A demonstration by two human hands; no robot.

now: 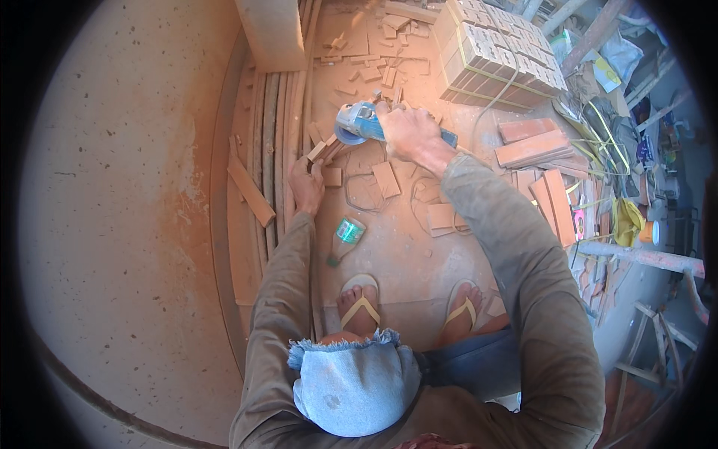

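My right hand (411, 133) is wrapped round the body of a blue angle grinder (366, 120), whose grey head points left. Below that head shows the grinder's disc (348, 136), close to a small reddish tile piece (318, 150). My left hand (305, 183) grips this piece at its near end, beside the long bars along the wall. Whether the disc touches the tile, I cannot tell. Just right of my left hand lies another cut tile piece (332, 177), and a flat tile (386, 179) rests farther right on the dusty floor.
A strapped stack of tiles (493, 56) stands at the far right, with loose tile strips (535, 142) nearer. A cable (499, 93) runs by the stack. A plastic bottle (347, 236) lies before my sandalled feet. Long bars (280, 135) line the left wall (127, 224).
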